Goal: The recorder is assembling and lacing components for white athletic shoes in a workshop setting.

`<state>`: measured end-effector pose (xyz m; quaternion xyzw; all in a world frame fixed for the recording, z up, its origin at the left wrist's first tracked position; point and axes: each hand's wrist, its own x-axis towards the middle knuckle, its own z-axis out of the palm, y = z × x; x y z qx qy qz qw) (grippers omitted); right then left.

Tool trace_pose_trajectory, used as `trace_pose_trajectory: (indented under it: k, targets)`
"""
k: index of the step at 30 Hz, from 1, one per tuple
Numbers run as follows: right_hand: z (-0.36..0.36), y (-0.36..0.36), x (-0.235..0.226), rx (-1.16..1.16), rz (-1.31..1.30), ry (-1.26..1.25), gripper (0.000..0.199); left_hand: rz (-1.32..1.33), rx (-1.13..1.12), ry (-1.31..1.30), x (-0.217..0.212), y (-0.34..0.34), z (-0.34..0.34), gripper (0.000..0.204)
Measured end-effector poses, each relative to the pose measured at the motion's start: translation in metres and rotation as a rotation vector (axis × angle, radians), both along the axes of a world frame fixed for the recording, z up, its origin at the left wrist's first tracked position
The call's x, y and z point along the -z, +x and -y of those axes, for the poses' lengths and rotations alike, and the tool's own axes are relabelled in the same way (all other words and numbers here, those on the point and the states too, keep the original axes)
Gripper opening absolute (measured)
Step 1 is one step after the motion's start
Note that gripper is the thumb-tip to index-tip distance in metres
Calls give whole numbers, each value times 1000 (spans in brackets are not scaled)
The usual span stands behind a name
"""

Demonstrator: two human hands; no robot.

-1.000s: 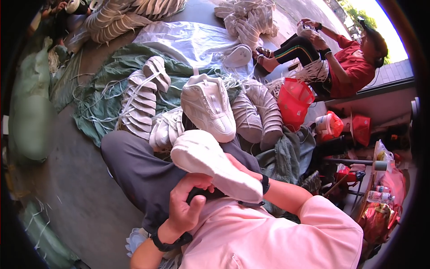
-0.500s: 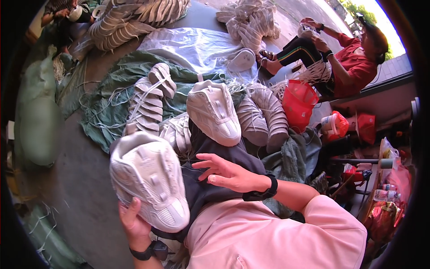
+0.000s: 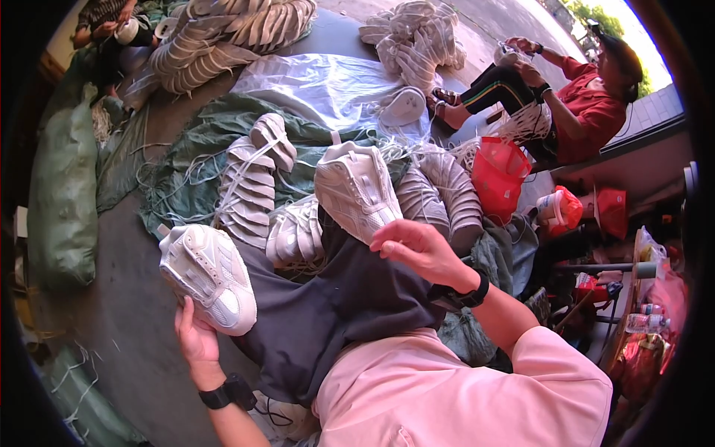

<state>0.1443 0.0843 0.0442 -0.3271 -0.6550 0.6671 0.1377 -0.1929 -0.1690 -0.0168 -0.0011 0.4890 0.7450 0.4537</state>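
My left hand (image 3: 197, 335) grips a white sneaker (image 3: 212, 279) by its underside, out beside my left thigh. The shoe is tilted with its toe toward me. On my other knee rests a second white sneaker (image 3: 356, 186), toe toward me. My right hand (image 3: 428, 253) hovers at that toe with loosely bent fingers and nothing visible in them; whether the fingertips touch the shoe I cannot tell. Beyond my knees lie a nested stack of white shoe uppers (image 3: 246, 190) tied with laces and a smaller laced bundle (image 3: 294, 231).
More stacked uppers (image 3: 439, 186) lie beside a red bag (image 3: 499, 179). A green cloth (image 3: 186, 149) and clear plastic sheet (image 3: 313, 89) cover the floor. A person in red (image 3: 588, 112) sits at the far right handling a shoe. A full green sack (image 3: 63, 194) stands left.
The sneaker in my left hand has moved left, away from my lap, and turned. My right hand has shifted right and forward to the knee shoe's toe, its fingers more bent.
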Motion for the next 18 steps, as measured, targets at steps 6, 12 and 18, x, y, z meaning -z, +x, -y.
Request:
trace_pose_trajectory:
  k: [6,12,18]
  targets:
    - [-40,-3,17,297,55,243,44,-279,-24,-210,-5,9,-12,57]
    - [-49,-26,36,279,251,343,98,-708,70,-411,26,3,-17,54]
    - [-63,-43,60,151,265,644,128,-1080,105,-555,28,27,-28,55]
